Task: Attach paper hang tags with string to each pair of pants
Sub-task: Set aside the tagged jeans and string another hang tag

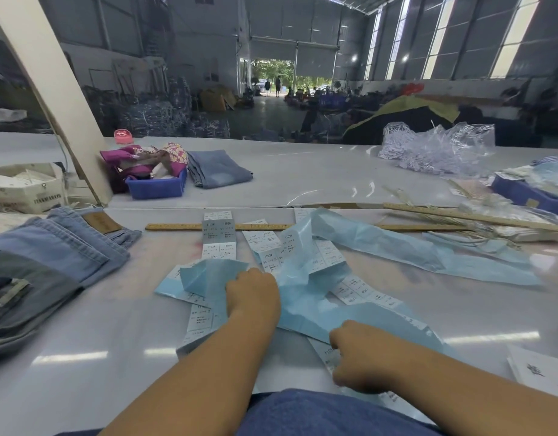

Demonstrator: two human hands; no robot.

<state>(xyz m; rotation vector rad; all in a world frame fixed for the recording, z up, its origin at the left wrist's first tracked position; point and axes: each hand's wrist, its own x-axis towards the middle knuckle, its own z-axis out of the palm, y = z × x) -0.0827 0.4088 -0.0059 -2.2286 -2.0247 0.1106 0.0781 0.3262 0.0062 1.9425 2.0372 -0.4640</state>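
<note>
Right hand [362, 357], lower centre: I see fingers curled onto printed label strip [326, 354]. Left hand [252, 294] fisted on blue backing paper [303, 297]; grip unclear. Jeans stack [48, 262] at left.

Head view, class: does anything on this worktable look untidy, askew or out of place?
Yes. The light blue backing paper is crumpled and trails loosely across the table, with white label strips scattered at odd angles beneath it. Both hands, left hand and right hand, rest in this mess. The folded jeans look neatly stacked.

both hands [252, 294] [356, 357] curled, knuckles up
</note>
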